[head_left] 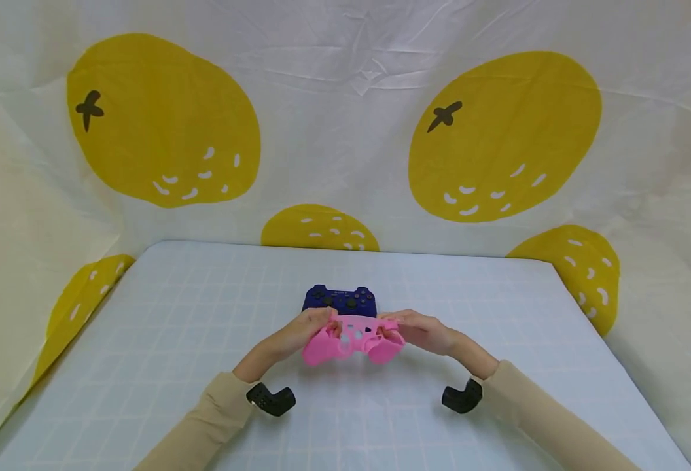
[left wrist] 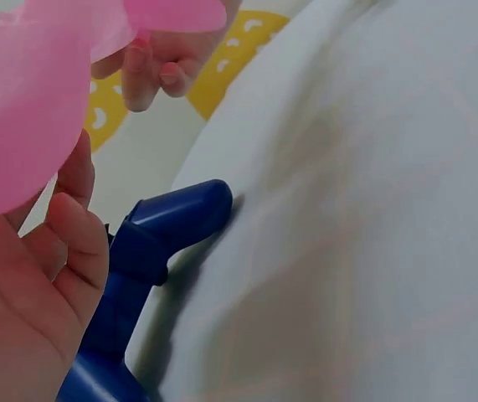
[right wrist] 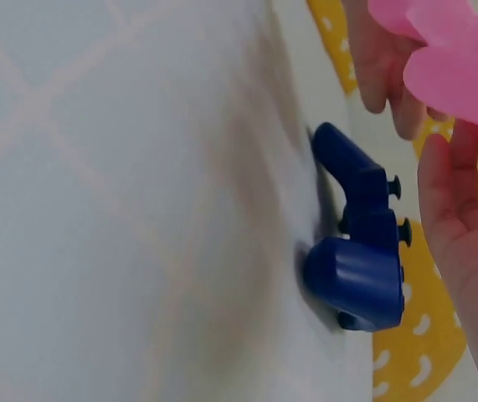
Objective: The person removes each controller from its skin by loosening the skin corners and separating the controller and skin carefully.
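Both hands hold up a pink silicone controller cover (head_left: 354, 333), its hollow shell showing cut-outs through which fingertips are seen. The left hand (head_left: 309, 330) grips its left side, and the right hand (head_left: 425, 330) grips its right side. In the left wrist view, the left hand (left wrist: 42, 285) curls its fingers near the pink cover's (left wrist: 21, 117) edge. Just behind, a dark blue game controller (head_left: 341, 301) lies on the table, its lower part hidden by the cover and hands. In the right wrist view, the controller (right wrist: 360, 268) rests apart from the right hand (right wrist: 465, 218).
A table with a pale, faintly gridded cover (head_left: 204, 314) spreads beneath the hands. White cloth walls (head_left: 334, 131) with yellow fruit prints stand behind it and at both sides. Each wrist carries a small black camera, the left camera (head_left: 271, 399) and the right camera (head_left: 462, 396).
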{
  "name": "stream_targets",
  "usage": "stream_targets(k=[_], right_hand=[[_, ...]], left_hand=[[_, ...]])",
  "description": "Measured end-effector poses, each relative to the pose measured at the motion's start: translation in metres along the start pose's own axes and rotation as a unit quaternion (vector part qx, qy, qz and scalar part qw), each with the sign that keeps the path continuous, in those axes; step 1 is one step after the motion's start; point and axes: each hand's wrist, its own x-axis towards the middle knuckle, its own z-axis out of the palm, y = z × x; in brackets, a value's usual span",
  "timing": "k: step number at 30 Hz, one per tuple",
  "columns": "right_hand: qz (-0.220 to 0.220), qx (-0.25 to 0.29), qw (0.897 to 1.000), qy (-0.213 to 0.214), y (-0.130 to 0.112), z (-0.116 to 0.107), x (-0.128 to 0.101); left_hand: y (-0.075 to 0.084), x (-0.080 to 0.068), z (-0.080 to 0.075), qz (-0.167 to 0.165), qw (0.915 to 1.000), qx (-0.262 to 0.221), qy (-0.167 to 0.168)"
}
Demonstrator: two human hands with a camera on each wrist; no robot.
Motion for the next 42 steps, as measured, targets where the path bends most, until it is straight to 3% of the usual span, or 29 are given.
stream_targets(k=[4, 7, 11, 18, 23, 28, 33, 42], right_hand=[[-0.007, -0.014, 1.000, 0.010, 0.004, 0.001, 0.001], [0.012, -0.034, 0.999, 0.034, 0.007, 0.002, 0.002], [0.044, -0.045, 0.996, 0.066, 0.010, 0.002, 0.001], [0.036, -0.070, 0.994, 0.076, 0.013, 0.002, 0.001], [0.057, -0.078, 0.989, 0.112, 0.016, 0.002, 0.001], [0.066, -0.027, 0.986, 0.152, 0.020, 0.002, 0.002], [0.062, 0.036, 0.985, 0.158, 0.022, 0.004, 0.003], [0.084, 0.053, 0.981, 0.166, 0.019, 0.005, 0.003]], left_hand=[[-0.002, 0.001, 0.000, 0.026, 0.9996, 0.007, 0.003], [-0.003, 0.000, -0.001, 0.032, 0.9994, 0.015, 0.001], [-0.005, -0.002, -0.004, 0.016, 0.9997, 0.018, -0.003], [-0.011, -0.003, -0.007, 0.000, 0.9996, 0.028, -0.011], [-0.015, -0.006, -0.007, -0.023, 0.9994, 0.019, -0.016], [-0.015, -0.007, -0.005, -0.048, 0.9988, 0.005, 0.008], [-0.014, -0.005, -0.004, -0.076, 0.9959, 0.019, 0.045], [-0.015, -0.001, 0.003, -0.052, 0.9931, 0.001, 0.105]])
